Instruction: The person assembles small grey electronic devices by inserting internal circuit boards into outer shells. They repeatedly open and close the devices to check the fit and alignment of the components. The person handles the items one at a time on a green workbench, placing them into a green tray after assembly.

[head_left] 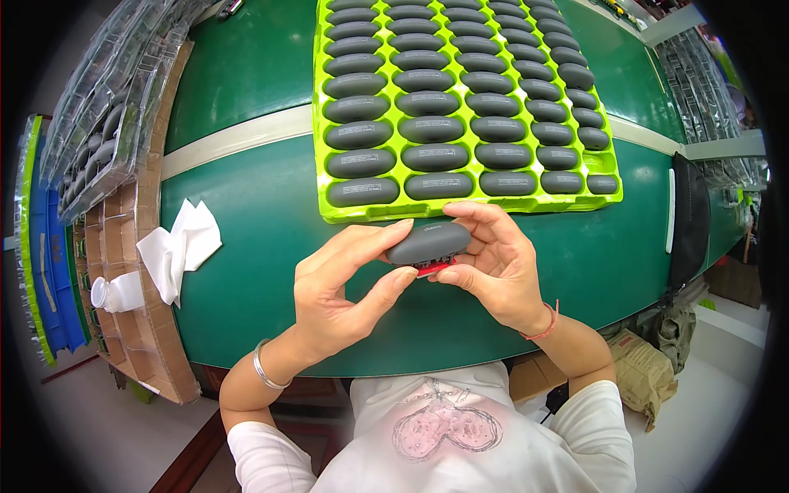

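Note:
Between both hands is a dark grey oval case, held above the green table's near part. Along its lower side shows a red strip with dark inner parts beside it; what these are is too small to tell. My left hand grips the case's left end with thumb and forefinger. At the right end, my right hand holds it between bent fingers and thumb, the thumb tip near the red strip. Just beyond the hands lies a bright green tray with rows of similar dark oval cases.
A cardboard divider box stands left, with a white bottle on it. White wipes lie on the green table. Clear plastic trays are stacked at far left. A black bag-like thing hangs at the right edge.

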`<state>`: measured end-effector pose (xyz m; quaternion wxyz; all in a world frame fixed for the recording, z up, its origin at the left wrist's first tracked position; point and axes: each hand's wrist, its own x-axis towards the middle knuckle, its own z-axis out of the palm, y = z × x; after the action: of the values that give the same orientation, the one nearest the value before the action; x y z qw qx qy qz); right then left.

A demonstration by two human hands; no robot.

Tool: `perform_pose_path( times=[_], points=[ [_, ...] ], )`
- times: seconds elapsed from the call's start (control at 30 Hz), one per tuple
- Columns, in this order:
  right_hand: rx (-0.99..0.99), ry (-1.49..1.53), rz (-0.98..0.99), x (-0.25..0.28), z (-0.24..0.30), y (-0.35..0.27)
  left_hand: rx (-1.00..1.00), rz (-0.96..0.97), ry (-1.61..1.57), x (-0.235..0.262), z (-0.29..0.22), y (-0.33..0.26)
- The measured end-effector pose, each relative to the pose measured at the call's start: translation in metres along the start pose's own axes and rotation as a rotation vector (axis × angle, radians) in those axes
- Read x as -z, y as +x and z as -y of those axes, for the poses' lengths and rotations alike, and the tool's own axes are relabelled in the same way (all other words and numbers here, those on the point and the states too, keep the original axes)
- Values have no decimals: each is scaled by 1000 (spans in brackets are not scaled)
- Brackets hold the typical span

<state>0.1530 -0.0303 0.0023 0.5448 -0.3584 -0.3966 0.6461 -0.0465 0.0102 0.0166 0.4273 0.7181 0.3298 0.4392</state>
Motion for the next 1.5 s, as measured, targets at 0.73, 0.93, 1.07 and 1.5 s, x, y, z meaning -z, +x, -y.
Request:
perform_pose_path(
  times=[0.73,0.93,1.07,1.5],
  points=[
    [-35,120,186,6,-6,5,-650,88,281,-1,-4,-9],
    [-17,169,236,8,-9,4,-774,26,438,-6,-5,-12],
    [-16,191,239,9,-10,3,-771,43,555,-4,-5,-18],
    [-13,72,218,5,-7,4,-806,48,647,-2,-4,-21]
  ],
)
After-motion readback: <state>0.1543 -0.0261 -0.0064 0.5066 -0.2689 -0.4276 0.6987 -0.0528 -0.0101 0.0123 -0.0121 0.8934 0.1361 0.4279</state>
